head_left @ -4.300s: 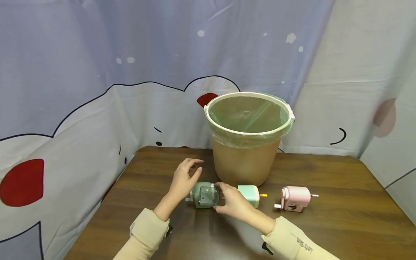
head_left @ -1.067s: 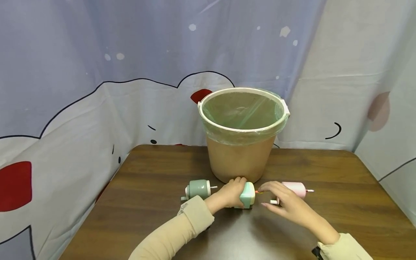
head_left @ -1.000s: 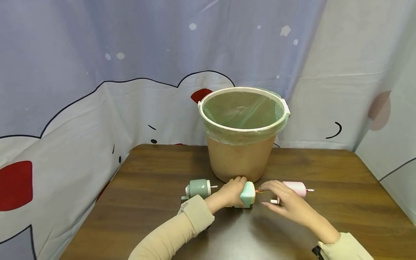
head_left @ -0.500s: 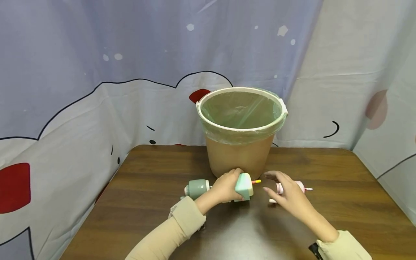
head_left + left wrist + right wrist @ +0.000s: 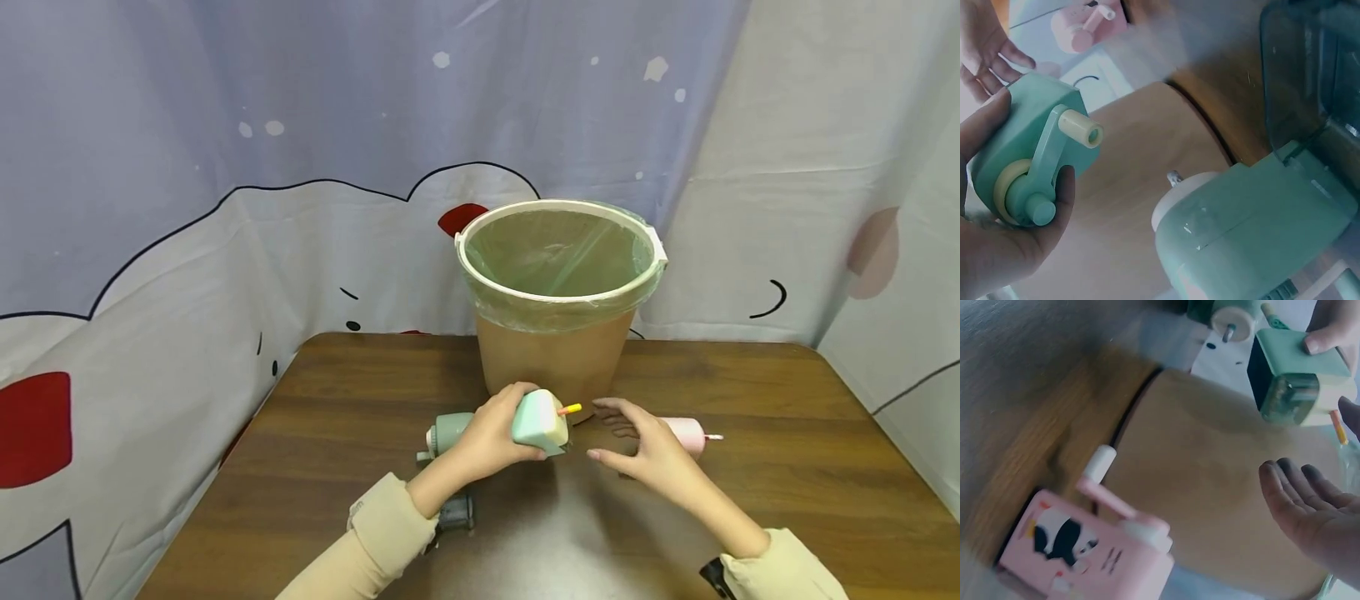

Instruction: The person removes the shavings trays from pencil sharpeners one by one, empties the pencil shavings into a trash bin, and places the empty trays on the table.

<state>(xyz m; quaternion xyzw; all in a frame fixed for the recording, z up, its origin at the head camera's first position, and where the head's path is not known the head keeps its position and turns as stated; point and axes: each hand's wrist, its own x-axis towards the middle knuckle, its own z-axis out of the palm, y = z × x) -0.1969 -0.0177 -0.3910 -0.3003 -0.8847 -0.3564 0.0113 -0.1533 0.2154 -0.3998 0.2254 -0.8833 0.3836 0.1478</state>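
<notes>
My left hand [image 5: 487, 433] grips a mint-green crank pencil sharpener [image 5: 536, 419], lifted above the table and tilted. A short yellow-orange pencil end [image 5: 572, 409] sticks out of its front, and its crank [image 5: 1047, 156] shows in the left wrist view. Through a see-through window [image 5: 1292, 398], the sharpener's contents look dark and blurred. My right hand [image 5: 652, 446] hovers to its right, fingers apart, holding nothing. A darker green sharpener [image 5: 450, 429] stands left, partly hidden by my left hand. In front of it lies a clear drawer [image 5: 456, 511], partly behind the sleeve.
A beige bucket [image 5: 555, 350] lined with a thin green bag stands just behind the hands. A pink sharpener [image 5: 684, 435] with a panda picture sits on the wooden table [image 5: 787, 450] beyond my right hand. A printed curtain [image 5: 360, 250] hangs behind the table.
Earlier both hands were at the darker green sharpener. My left hand then took the mint-green sharpener and has raised it, moving it left and turning it. My right hand stays close, slightly shifted.
</notes>
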